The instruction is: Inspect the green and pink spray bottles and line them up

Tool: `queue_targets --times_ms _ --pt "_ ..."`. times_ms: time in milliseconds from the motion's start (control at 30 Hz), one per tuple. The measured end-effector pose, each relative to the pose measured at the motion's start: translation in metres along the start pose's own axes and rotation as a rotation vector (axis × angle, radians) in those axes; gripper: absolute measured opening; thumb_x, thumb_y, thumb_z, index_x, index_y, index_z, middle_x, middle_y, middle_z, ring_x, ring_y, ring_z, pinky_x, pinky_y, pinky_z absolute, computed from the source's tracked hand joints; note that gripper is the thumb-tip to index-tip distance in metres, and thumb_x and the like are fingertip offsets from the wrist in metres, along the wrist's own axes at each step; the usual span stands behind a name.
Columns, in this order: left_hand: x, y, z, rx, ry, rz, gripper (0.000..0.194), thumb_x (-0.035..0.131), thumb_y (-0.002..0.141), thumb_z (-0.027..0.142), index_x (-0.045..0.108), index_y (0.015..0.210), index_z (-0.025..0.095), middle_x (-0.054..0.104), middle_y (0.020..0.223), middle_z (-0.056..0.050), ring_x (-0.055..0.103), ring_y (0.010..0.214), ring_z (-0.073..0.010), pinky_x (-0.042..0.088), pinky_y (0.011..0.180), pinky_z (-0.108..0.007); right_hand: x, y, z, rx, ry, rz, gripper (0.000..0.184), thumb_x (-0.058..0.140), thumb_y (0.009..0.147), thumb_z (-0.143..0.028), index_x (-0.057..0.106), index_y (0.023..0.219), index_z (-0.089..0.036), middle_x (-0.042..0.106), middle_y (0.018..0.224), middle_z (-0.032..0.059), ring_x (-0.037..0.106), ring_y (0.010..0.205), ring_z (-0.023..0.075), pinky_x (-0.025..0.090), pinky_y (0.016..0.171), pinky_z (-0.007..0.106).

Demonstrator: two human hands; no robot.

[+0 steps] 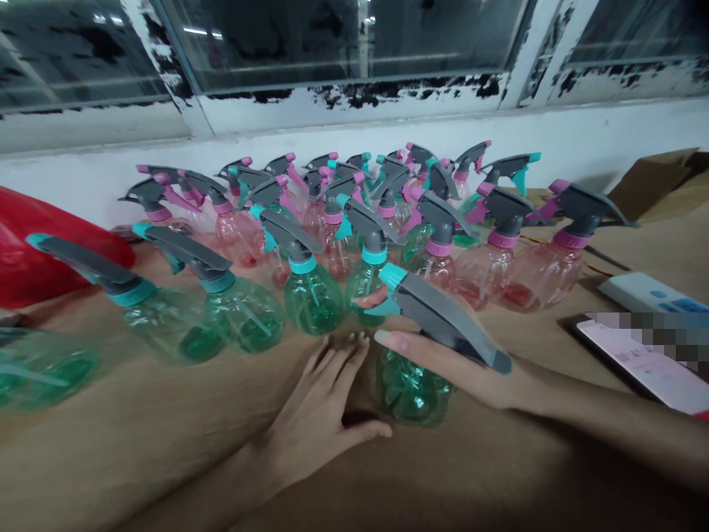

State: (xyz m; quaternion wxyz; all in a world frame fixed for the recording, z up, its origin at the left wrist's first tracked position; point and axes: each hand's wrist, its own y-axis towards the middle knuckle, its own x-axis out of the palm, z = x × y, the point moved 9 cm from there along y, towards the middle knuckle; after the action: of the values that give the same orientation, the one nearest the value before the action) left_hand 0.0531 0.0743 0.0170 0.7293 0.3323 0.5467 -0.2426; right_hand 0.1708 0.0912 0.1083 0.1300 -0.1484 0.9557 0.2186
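Observation:
My right hand [465, 362] is wrapped round the neck of a green spray bottle [415, 395] with a grey and teal trigger head. That bottle is upright, close in front of me. Flat on the table, to its left, lies my left hand [318, 414], fingers spread and holding nothing. Just beyond my fingertips stand a green spray bottle [314, 299] and another green spray bottle [360, 284], both with teal collars. A clear green spray bottle [244, 318] is farther left.
Several pink spray bottles [540, 277] crowd the back of the wooden table [166, 443]. At far left is a red bag [49, 251]. A phone [636, 362], a white box [659, 295] and a cardboard box [659, 181] lie on the right. A window wall rises behind.

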Motion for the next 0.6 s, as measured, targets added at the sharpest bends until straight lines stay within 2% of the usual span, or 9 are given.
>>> queue_targets --times_ms 100,200,333,467,600 --pt "0.0018 0.0021 0.0031 0.013 0.032 -0.026 0.08 0.052 0.084 0.066 0.033 0.141 0.012 0.042 0.143 -0.017 0.036 0.131 -0.0323 0.026 0.108 -0.05 0.003 -0.0014 0.0011 0.023 0.048 -0.025 0.027 0.06 0.085 -0.031 0.057 0.11 -0.023 0.064 0.1 0.0031 0.058 0.064 0.0133 0.049 0.057 0.029" --pt "0.0017 0.0042 0.005 0.014 0.052 -0.031 0.076 0.051 0.086 0.063 0.035 0.14 0.012 0.042 0.143 -0.016 0.035 0.132 -0.0314 0.025 0.108 -0.05 0.004 -0.0019 0.0023 0.035 0.065 -0.019 0.026 0.059 0.086 -0.029 0.057 0.111 -0.023 0.064 0.109 0.004 0.059 0.065 0.0127 0.05 0.058 0.029" --pt "0.0015 0.0042 0.0055 0.021 0.056 -0.023 0.077 0.051 0.085 0.063 0.035 0.141 0.013 0.042 0.143 -0.016 0.034 0.133 -0.0306 0.023 0.11 -0.05 0.0051 -0.0018 0.0047 0.045 0.038 -0.015 0.03 0.059 0.086 -0.027 0.058 0.115 -0.024 0.065 0.107 0.0027 0.062 0.073 0.0146 0.052 0.065 0.031" --pt "0.0028 0.0039 0.0051 0.02 0.057 -0.028 0.075 0.052 0.085 0.062 0.037 0.139 0.012 0.042 0.143 -0.016 0.033 0.134 -0.0301 0.021 0.11 -0.05 0.0041 -0.0023 0.0063 0.047 -0.009 -0.005 0.031 0.057 0.087 -0.03 0.058 0.118 -0.026 0.066 0.104 0.0015 0.062 0.072 0.0149 0.052 0.067 0.032" --pt "0.0024 0.004 0.0047 0.014 0.064 -0.024 0.075 0.052 0.085 0.063 0.037 0.139 0.012 0.043 0.142 -0.016 0.034 0.133 -0.0306 0.023 0.109 -0.05 -0.0003 -0.003 0.0025 0.004 -0.036 0.041 0.027 0.059 0.086 -0.03 0.06 0.112 -0.023 0.067 0.102 0.0023 0.065 0.081 0.017 0.053 0.075 0.033"
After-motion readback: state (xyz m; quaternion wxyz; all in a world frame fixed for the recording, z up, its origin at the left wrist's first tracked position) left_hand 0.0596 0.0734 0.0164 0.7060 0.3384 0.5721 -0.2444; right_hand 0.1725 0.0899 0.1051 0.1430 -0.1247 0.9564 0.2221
